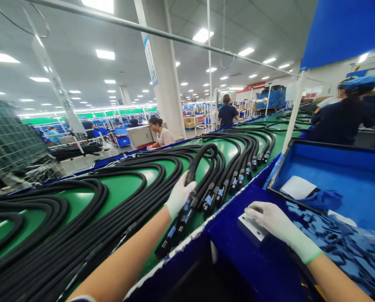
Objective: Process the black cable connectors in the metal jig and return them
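Black cable clamped in left grip, loop raised off green surface, seemingly to clear neighbouring cables; right grip open, resting flat on steel plate beside blue bin.

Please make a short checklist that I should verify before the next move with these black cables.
1. Left hand grip on the black cable: ok, closed around it.
2. Right hand on the metal plate: ok, resting on it.
3. White gloves on both hands: ok.
4. Blue-banded cable connectors on the green bench surface: ok, lying side by side.
5. Connector pins: cannot tell, too small to see.
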A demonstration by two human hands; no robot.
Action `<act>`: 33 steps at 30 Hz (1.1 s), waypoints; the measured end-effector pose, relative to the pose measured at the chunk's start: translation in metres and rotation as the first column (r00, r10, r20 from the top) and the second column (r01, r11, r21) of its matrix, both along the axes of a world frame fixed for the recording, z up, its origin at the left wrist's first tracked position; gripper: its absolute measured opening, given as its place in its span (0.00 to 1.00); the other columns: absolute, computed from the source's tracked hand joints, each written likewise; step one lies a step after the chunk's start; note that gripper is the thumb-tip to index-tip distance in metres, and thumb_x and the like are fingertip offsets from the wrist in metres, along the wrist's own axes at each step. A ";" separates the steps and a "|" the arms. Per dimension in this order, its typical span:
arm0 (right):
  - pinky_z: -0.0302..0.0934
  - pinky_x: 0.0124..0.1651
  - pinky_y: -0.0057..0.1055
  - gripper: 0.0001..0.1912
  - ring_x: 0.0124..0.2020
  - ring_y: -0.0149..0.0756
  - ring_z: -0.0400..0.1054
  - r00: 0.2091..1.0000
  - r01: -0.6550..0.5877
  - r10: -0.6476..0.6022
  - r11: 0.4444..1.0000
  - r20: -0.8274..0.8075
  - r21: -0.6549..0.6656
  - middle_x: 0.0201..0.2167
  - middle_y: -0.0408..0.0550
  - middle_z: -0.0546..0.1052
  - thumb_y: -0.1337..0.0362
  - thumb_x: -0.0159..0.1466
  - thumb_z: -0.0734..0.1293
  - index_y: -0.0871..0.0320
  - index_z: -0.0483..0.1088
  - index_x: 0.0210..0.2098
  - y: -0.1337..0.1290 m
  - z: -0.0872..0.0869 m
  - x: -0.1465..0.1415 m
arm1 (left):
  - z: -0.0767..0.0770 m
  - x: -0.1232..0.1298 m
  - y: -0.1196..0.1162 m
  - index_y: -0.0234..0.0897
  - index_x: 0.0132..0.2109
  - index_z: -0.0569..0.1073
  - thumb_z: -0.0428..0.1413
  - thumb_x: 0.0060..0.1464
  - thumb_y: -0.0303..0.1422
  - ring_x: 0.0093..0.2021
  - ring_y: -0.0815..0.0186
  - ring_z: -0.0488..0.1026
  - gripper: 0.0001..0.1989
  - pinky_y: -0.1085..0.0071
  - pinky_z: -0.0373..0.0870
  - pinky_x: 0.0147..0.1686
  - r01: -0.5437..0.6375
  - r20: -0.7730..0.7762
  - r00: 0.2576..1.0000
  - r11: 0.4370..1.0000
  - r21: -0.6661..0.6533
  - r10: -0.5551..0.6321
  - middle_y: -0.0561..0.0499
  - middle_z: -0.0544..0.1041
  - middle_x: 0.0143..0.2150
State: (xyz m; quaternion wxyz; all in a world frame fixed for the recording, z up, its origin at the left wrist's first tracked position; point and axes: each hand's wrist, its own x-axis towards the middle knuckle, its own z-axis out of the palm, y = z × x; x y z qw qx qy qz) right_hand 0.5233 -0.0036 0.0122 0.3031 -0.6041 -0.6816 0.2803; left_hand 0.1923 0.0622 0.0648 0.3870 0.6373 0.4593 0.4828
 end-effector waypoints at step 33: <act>0.66 0.61 0.43 0.25 0.54 0.48 0.74 0.942 -0.271 0.267 0.963 -0.205 0.007 0.55 0.52 0.79 0.53 0.62 0.71 0.53 0.76 0.56 -0.062 0.047 -0.104 | 0.055 -0.153 -0.050 0.34 0.47 0.73 0.63 0.54 0.45 0.40 0.61 0.77 0.21 0.62 0.75 0.46 0.107 0.131 0.989 0.959 -0.263 -0.074 0.45 0.77 0.41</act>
